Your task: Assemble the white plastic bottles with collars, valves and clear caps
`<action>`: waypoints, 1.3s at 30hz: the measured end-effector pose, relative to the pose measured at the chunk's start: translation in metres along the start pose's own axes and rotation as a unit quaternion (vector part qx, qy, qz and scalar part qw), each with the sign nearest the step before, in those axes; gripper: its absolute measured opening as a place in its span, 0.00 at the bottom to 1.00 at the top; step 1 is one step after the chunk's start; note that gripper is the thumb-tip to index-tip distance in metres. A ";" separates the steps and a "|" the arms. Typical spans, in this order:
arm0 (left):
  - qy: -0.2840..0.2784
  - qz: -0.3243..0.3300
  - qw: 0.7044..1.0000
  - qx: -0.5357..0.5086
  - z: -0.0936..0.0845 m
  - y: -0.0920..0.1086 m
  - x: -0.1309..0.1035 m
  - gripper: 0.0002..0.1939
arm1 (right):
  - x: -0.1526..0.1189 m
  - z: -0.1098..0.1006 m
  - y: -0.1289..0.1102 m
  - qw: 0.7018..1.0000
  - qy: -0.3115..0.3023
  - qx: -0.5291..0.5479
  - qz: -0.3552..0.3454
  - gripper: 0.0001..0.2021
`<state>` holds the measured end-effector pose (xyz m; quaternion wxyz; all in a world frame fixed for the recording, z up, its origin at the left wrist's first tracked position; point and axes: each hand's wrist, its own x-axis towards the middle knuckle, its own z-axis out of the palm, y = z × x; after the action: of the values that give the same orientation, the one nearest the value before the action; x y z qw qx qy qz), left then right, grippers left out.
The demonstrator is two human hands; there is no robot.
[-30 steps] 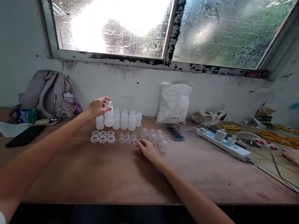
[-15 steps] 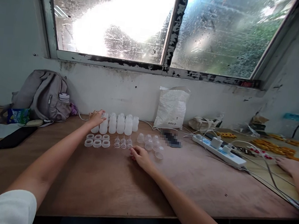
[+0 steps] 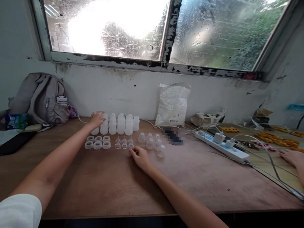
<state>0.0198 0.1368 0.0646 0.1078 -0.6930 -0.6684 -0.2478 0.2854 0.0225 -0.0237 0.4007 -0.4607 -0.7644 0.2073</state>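
Several frosted baby bottles (image 3: 121, 125) stand in a row near the wall. At the row's left end, my left hand (image 3: 96, 119) has its fingers curled over the top of a bottle, whose lower part shows beneath. My right hand (image 3: 141, 157) rests on the table, thumb and forefinger apart, with its fingertips beside the clear bottle nipples (image 3: 124, 143). Whether they touch the nearest nipple is hard to tell. White screw rings (image 3: 97, 144) lie in two rows left of the nipples. Clear dome caps (image 3: 150, 143) stand to the right.
A white plastic bag (image 3: 172, 107) leans on the wall. A power strip (image 3: 221, 146) with plugs and cables lies to the right, near another person's hand (image 3: 290, 157). A backpack (image 3: 38, 98) and a black phone-like slab (image 3: 13, 144) are on the left of the brown table (image 3: 100, 188).
The head view has shifted slightly. My left hand stays at the left-end bottle, and my right hand stays by the nipples. Another hand with a yellow item appears at the far right edge.
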 end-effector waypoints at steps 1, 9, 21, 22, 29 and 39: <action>0.005 0.001 1.000 0.001 0.001 0.000 0.000 0.22 | 0.000 0.000 0.000 1.000 0.000 -0.002 0.001 0.11; 0.099 -0.005 0.995 -0.006 -0.009 0.016 -0.020 0.33 | 0.002 0.001 0.002 0.999 0.011 0.026 0.034 0.11; 0.092 0.153 0.983 -0.050 0.016 0.016 -0.129 0.15 | 0.006 0.002 0.009 0.969 0.063 0.170 0.166 0.08; 0.090 0.147 0.984 -0.052 0.018 0.013 -0.129 0.15 | 0.007 0.003 0.010 0.972 0.061 0.156 0.163 0.08; 0.020 0.149 0.987 -0.057 0.017 0.001 -0.125 0.20 | 0.034 0.015 0.015 0.990 0.061 0.039 0.122 0.10; 0.028 0.220 0.972 -0.077 0.014 0.010 -0.130 0.20 | 0.036 0.021 0.019 0.994 0.065 -0.062 0.063 0.07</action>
<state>0.0341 0.0299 -0.0091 0.1247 -0.8223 -0.4750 -0.2874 0.2695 0.0644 -0.0337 0.4065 -0.5440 -0.7178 0.1538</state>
